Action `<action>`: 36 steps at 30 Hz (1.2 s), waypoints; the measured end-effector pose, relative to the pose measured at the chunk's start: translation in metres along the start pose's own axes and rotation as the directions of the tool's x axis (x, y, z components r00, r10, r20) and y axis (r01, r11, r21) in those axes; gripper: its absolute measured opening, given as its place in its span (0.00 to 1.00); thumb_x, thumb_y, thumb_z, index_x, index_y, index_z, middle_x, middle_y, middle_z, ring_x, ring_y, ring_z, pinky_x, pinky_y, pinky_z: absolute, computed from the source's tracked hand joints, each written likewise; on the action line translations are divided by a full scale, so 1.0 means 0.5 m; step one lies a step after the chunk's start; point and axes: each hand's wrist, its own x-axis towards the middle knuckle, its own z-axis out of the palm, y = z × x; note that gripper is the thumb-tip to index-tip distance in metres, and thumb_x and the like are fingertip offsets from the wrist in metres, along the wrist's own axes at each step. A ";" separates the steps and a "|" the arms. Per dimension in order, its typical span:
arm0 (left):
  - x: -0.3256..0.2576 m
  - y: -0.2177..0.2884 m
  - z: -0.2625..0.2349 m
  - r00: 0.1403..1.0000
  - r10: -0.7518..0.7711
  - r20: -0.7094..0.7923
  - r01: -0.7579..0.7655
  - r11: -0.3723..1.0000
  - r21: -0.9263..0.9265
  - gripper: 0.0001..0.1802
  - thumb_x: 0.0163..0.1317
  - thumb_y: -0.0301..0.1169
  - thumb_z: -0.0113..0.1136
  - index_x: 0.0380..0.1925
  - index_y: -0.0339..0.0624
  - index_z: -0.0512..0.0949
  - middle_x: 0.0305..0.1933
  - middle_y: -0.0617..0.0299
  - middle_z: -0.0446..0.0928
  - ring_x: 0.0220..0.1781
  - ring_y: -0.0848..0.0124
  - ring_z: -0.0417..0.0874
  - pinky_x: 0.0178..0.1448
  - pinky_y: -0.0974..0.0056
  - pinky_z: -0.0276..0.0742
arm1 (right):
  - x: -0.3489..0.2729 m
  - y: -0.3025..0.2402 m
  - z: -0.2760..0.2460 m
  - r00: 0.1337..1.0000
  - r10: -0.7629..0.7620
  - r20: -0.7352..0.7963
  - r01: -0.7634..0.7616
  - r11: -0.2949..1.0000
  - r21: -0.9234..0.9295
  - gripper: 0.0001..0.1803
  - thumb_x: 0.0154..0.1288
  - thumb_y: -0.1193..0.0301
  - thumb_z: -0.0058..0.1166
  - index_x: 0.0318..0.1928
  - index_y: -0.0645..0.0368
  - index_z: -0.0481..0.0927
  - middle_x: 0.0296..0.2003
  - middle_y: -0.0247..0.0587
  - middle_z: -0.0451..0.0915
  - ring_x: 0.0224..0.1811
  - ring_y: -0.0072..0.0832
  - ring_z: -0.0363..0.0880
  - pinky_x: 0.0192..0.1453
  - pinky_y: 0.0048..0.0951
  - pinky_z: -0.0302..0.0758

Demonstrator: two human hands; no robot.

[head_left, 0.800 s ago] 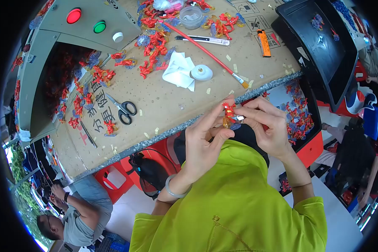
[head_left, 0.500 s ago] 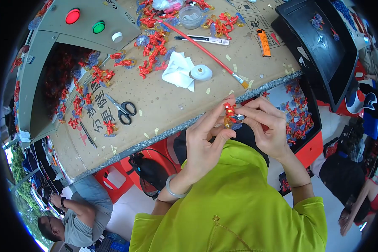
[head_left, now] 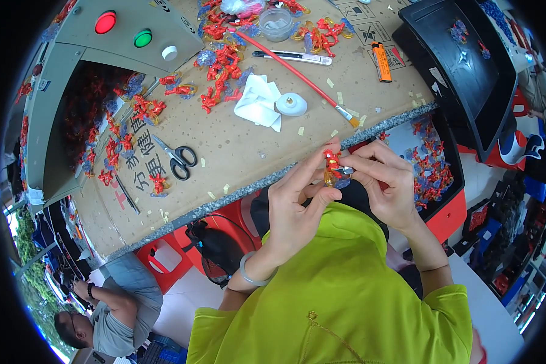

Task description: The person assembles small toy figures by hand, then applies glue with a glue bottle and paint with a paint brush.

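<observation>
Looking on from my end, the counter (head_left: 224, 155) fills the far side, its near edge running just beyond my fingers. A red-handled brush (head_left: 297, 73) lies slantwise there, bristles toward me, the closest obstacle. Left of it sit a white round-topped piece (head_left: 291, 105) and a crumpled tissue (head_left: 258, 104); farther left, black-handled scissors (head_left: 181, 162). A heap of red figures (head_left: 224, 67) lies at the far side, a grey cabinet (head_left: 127, 30) stands far left, and a black tray (head_left: 461, 67) juts out far right above a bin (head_left: 458, 161) of more figures.

My red figurine (head_left: 332, 161) is up in the air on the near side of the edge. Its red end points far, its clear amber end near, long axis near-to-far. My left grip (head_left: 294, 203) pinches it; my right grip (head_left: 387, 185) is closed on a small silvery piece (head_left: 346, 170) against its right side.
</observation>
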 end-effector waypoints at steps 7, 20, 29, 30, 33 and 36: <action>-0.002 0.006 0.005 1.000 -0.009 -0.013 0.010 1.000 0.021 0.33 0.56 0.19 0.60 0.63 0.34 0.62 0.64 0.43 0.65 0.58 0.64 0.75 0.57 0.63 0.74 | -0.004 -0.007 0.002 0.999 0.049 -0.023 -0.049 0.999 0.013 0.21 0.45 0.91 0.52 0.41 0.63 0.83 0.31 0.44 0.78 0.32 0.33 0.77 0.32 0.26 0.75; -0.002 0.001 0.008 0.999 -0.016 -0.031 0.016 1.000 -0.003 0.32 0.55 0.21 0.62 0.62 0.36 0.65 0.63 0.51 0.68 0.57 0.66 0.75 0.53 0.66 0.81 | 0.001 -0.002 -0.011 1.000 -0.002 0.017 0.003 1.000 -0.027 0.20 0.44 0.90 0.53 0.40 0.63 0.83 0.29 0.43 0.78 0.31 0.34 0.77 0.34 0.28 0.72; 0.000 0.004 0.008 1.000 -0.011 -0.024 0.012 1.000 0.029 0.32 0.55 0.24 0.62 0.61 0.36 0.65 0.63 0.51 0.68 0.58 0.65 0.75 0.54 0.66 0.80 | -0.001 -0.003 -0.009 1.000 -0.004 0.008 0.005 1.000 -0.024 0.22 0.44 0.91 0.51 0.41 0.63 0.83 0.30 0.43 0.79 0.31 0.33 0.77 0.33 0.27 0.74; 0.000 0.004 0.009 1.000 -0.011 -0.024 0.012 1.000 0.029 0.32 0.55 0.24 0.62 0.61 0.36 0.65 0.63 0.51 0.68 0.58 0.65 0.75 0.54 0.66 0.80 | -0.001 -0.004 -0.008 1.000 -0.004 0.008 0.005 1.000 -0.024 0.22 0.44 0.91 0.51 0.41 0.63 0.83 0.30 0.43 0.79 0.31 0.33 0.77 0.33 0.27 0.74; -0.001 0.002 0.010 1.000 0.007 -0.030 -0.007 1.000 0.008 0.32 0.55 0.24 0.62 0.61 0.36 0.65 0.63 0.50 0.68 0.58 0.65 0.75 0.54 0.66 0.80 | -0.004 -0.005 -0.005 1.000 0.017 -0.012 -0.017 1.000 -0.003 0.22 0.44 0.92 0.50 0.41 0.63 0.83 0.31 0.43 0.79 0.32 0.32 0.77 0.32 0.26 0.75; -0.001 0.003 0.010 0.999 0.006 -0.034 -0.007 1.000 -0.016 0.32 0.55 0.24 0.62 0.61 0.36 0.65 0.63 0.50 0.68 0.57 0.65 0.75 0.53 0.66 0.81 | -0.005 -0.004 -0.003 1.000 0.019 -0.014 -0.019 1.000 0.008 0.23 0.44 0.93 0.49 0.41 0.63 0.83 0.31 0.43 0.79 0.32 0.31 0.78 0.32 0.25 0.76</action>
